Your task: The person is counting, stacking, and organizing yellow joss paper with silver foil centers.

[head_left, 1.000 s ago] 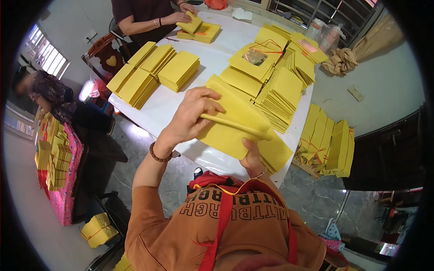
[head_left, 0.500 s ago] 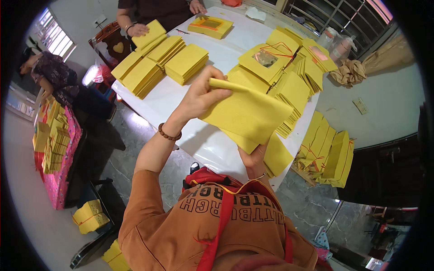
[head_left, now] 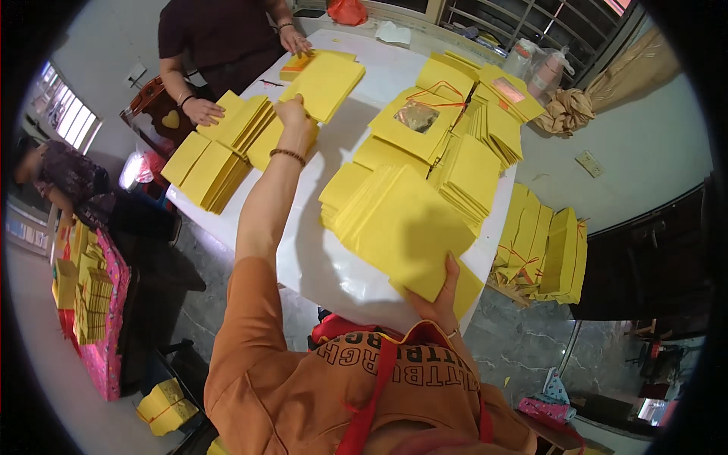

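Observation:
My left hand (head_left: 294, 117) reaches out over the table, its fingers closed on the near edge of a yellow paper sheet (head_left: 327, 85). The sheet hangs above a low stack of yellow paper (head_left: 267, 148), partly hiding it. My right hand (head_left: 438, 296) grips the near corner of a fanned wad of yellow paper sheets (head_left: 398, 227), thumb on top and the other fingers mostly hidden beneath. Under that hand, another yellow sheet (head_left: 468, 287) lies at the table's near right edge.
Yellow bundles, one with a foil square (head_left: 415, 118) and red string, crowd the right side of the white table (head_left: 303, 262). Across it, a person in dark clothes (head_left: 220, 45) rests hands on paper stacks. Tied yellow bundles (head_left: 540, 246) stand right of the table.
My left hand has moved away and left, carrying a sheet off. My right hand now shows with a fanned wad. The person opposite has shifted their hands on the stacks.

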Demonstrator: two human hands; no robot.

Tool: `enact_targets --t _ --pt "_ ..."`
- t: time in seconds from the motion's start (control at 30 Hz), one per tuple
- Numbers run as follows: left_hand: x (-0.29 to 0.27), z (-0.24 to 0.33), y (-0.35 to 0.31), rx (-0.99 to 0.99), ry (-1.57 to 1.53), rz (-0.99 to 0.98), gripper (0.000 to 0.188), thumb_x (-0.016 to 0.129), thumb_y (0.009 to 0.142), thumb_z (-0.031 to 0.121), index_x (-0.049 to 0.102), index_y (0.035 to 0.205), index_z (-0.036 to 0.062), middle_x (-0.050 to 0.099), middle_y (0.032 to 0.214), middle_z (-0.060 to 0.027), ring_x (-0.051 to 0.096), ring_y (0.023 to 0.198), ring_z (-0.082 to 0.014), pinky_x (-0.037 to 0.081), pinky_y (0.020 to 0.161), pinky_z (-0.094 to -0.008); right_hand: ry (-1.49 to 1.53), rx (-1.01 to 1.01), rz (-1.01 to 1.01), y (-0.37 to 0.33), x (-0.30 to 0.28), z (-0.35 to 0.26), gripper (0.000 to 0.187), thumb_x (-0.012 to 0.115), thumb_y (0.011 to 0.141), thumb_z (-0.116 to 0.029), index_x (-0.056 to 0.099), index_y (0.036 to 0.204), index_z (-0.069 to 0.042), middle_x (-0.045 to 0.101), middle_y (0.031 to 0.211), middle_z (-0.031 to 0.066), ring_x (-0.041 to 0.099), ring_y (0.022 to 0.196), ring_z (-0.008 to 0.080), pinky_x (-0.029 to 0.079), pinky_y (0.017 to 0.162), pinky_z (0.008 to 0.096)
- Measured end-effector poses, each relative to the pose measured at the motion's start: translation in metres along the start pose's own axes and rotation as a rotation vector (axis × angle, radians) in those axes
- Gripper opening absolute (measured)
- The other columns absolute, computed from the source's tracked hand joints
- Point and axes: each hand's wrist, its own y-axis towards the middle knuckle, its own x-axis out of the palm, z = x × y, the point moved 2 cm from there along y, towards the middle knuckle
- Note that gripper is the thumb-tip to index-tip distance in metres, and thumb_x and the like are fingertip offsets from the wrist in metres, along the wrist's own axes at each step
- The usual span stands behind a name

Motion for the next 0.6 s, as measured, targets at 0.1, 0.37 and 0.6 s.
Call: enact_targets --t 0.1,0.37,0.6 --pt "0.030 -0.051 0.008 0.129 0.509 0.078 0.040 0.052 0.075 -0.006 0.036 0.111 -0.0073 0.050 0.108 -0.0214 0.052 0.101 -0.0276 0.045 0.084 -0.0386 -0.055 -0.078 0.126 -0.004 -0.001 -0.011 0.045 0.040 0.088 -0.042 0.046 0.117 -0.008 0.055 0.107 0.0054 0.054 0.098 0.0181 0.046 0.081 0.0330" --pt "0.021 -0.145 0.048 -0.106 0.525 0.278 0.046 0.050 0.077 0.002 0.031 0.118 -0.0018 0.047 0.117 -0.0195 0.054 0.099 -0.0301 0.044 0.085 -0.0390 -0.109 -0.126 0.155 -0.009 -0.013 -0.032 0.051 0.040 0.087 -0.047 0.044 0.118 -0.007 0.054 0.109 0.0073 0.054 0.098 0.0192 0.047 0.081 0.0340" --pt "-0.052 -0.127 0.141 -0.082 0.744 0.616 0.070 0.052 0.077 0.012 0.012 0.135 0.0087 0.024 0.138 -0.0194 0.024 0.128 -0.0318 0.025 0.103 -0.0451 -0.192 -0.016 0.206 0.000 0.013 -0.029 0.052 0.039 0.087 -0.048 0.045 0.118 -0.007 0.054 0.108 0.0080 0.055 0.097 0.0194 0.048 0.080 0.0346"
